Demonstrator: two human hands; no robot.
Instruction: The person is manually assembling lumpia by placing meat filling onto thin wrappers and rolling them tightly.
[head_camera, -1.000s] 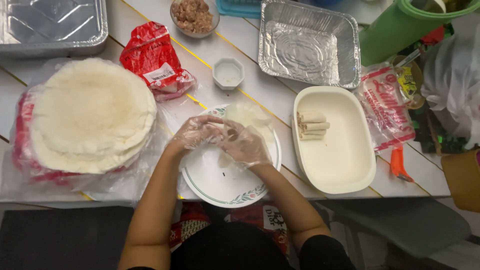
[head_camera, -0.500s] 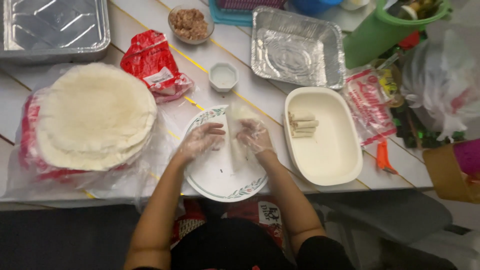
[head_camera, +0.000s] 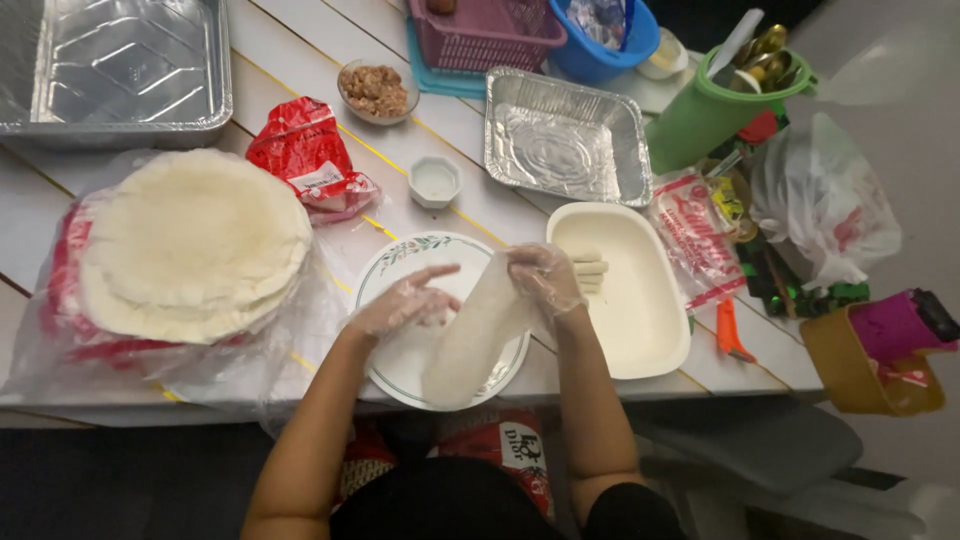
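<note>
White slatted table, cluttered, seen from above; both hands in thin clear gloves over a round plate (head_camera: 400, 372) with a leafy rim near the table's front edge; right hand (head_camera: 543, 280) closed on the upper end of a pale wrapper (head_camera: 472, 335), folded into a long strip that slants down across the plate; left hand (head_camera: 405, 301) open, fingers spread flat, palm down beside the strip's left edge, touching or just above it, cannot tell which; wrapper looks thin, limp, light, likely to tear or unroll if pulled; best held by the rolled edge with flat fingers, not pinched at one corner; forearms come up from the bottom of the frame, elbows out, wrists angled inward toward each other; just right of the plate a white oblong dish (head_camera: 630, 300) with a few finished rolls (head_camera: 590, 271) at its near-left end; left of the plate a stack of round wrappers (head_camera: 190, 245) on open plastic; behind, a small white cup (head_camera: 435, 182), a red packet (head_camera: 305, 155), a bowl of brown filling (head_camera: 377, 90), two foil trays (head_camera: 565, 135), a green jug (head_camera: 715, 115) with utensils.
</note>
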